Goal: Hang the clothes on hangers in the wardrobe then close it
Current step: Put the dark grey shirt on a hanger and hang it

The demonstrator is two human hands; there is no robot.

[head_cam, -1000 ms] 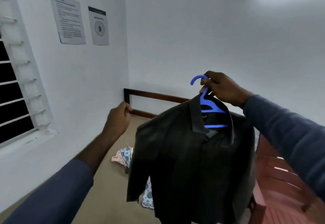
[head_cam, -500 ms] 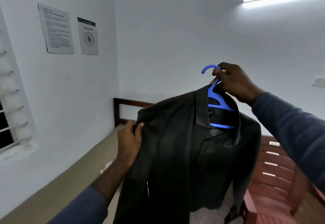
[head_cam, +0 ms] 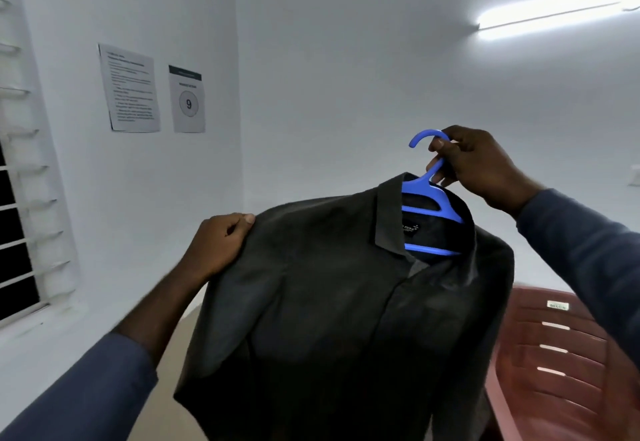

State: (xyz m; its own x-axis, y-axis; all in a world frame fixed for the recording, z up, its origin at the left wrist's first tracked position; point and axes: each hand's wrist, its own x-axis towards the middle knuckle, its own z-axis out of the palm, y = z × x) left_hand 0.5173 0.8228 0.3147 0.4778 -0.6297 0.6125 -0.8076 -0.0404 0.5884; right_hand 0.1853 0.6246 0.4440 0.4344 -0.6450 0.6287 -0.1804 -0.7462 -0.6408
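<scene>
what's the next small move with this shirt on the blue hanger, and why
Probably ease the shoulder of the dark shirt down with the left hand so it sits square on the blue hanger. That hand pinches the shoulder, lifted out sideways, while the right hand grips the hanger's neck under the hook. No wardrobe is in view.

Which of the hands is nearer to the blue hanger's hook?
Right. The right hand grips the blue hanger just below its hook; the left hand pinches the dark shirt at its shoulder.
</scene>
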